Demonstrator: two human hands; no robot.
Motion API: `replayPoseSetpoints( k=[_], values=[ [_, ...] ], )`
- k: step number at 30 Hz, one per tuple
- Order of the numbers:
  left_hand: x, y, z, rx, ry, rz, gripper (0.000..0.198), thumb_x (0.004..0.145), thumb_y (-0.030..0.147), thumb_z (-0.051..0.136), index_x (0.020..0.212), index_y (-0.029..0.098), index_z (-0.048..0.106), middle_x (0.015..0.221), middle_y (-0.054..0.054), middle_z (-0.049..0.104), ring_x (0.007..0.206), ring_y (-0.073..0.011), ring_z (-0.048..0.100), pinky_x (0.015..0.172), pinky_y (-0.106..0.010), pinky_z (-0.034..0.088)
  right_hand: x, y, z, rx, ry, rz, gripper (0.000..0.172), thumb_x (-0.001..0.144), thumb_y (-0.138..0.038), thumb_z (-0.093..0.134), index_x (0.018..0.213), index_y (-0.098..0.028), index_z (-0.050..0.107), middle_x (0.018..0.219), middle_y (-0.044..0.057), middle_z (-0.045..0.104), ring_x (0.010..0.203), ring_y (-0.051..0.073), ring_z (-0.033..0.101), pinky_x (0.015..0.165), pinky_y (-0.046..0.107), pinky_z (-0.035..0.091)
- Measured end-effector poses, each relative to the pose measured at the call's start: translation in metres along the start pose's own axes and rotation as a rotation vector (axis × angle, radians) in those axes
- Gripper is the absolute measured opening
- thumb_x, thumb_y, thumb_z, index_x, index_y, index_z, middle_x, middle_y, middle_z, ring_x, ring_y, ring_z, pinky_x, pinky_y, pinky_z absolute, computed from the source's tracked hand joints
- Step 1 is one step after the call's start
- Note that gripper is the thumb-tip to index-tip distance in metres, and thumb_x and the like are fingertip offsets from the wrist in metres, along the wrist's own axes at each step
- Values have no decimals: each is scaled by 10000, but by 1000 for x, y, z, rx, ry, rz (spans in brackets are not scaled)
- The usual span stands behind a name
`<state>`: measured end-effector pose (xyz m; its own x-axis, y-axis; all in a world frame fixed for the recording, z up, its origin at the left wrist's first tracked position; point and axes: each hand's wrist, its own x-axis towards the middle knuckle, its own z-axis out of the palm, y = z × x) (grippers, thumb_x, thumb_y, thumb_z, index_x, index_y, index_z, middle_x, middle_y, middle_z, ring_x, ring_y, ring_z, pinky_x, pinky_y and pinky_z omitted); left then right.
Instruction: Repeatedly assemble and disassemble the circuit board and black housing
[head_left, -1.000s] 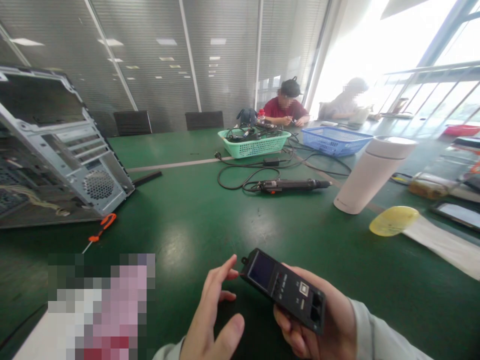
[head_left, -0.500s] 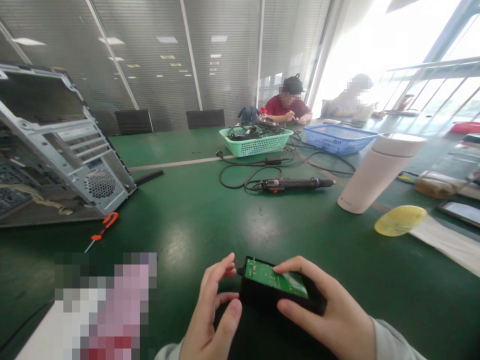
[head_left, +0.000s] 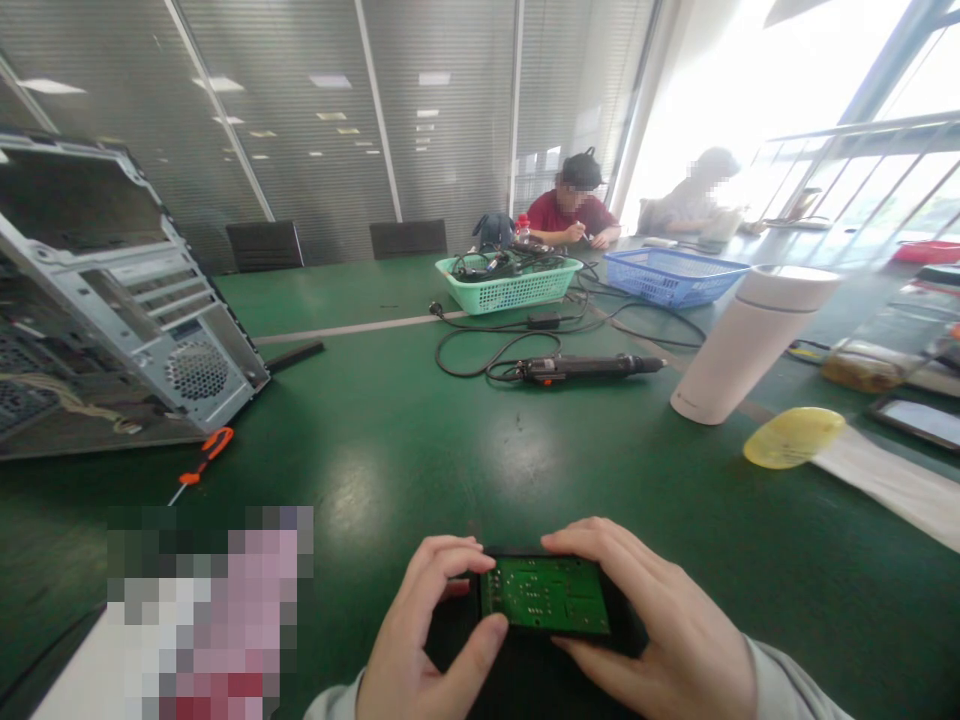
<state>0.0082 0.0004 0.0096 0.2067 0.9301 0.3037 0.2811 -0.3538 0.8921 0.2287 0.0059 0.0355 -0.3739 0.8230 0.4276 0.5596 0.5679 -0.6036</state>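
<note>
A green circuit board [head_left: 551, 595] faces up, seated in a dark, box-like case [head_left: 517, 552] at the near middle of the table. My right hand [head_left: 660, 610] grips the right end of the case, fingers along the far edge and thumb along the near one. At the left end, my left hand [head_left: 442, 620] pinches the board and case between fingertips and thumb. The underside of the case is in shadow, and my palms hide part of its ends.
An open metal computer case [head_left: 199, 370] stands left, an orange-handled screwdriver [head_left: 202, 462] beside it. Ahead lies a corded black electric screwdriver [head_left: 592, 368], with a green basket of cables [head_left: 514, 290] and a blue basket [head_left: 671, 280] beyond. A pale tumbler [head_left: 750, 345] stands right.
The case has turned and tilted so that the board faces me more fully. My left hand has closed onto its left end, and my right fingers have shifted from the board to the far edge.
</note>
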Motion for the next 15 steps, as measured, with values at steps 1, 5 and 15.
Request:
replayPoseSetpoints(
  k=[1,5,15],
  values=[
    [0,0,-1,5,-12,2,325,846,139,641,1088,354,639,1122,-7,621,1094,-214,621,864,-275,551,0,0,0,1,-8,20,488,722,-121,685,1157,-274,524,1048,19,640,953,175,628,820,282,536],
    [-2,0,-4,19,-20,29,256,874,225,657,1102,340,641,1172,-35,605,1130,-244,609,880,-308,550,0,1,-2,25,-31,70,489,692,-390,833,1091,-249,588,978,33,643,886,190,634,779,291,545],
    [-6,6,-5,45,-4,125,311,934,200,575,1194,366,534,1210,2,667,1228,-232,572,1063,-376,437,2,-1,0,-1,-26,13,365,815,-372,714,1129,-243,579,995,42,635,886,173,623,769,277,539]
  ],
)
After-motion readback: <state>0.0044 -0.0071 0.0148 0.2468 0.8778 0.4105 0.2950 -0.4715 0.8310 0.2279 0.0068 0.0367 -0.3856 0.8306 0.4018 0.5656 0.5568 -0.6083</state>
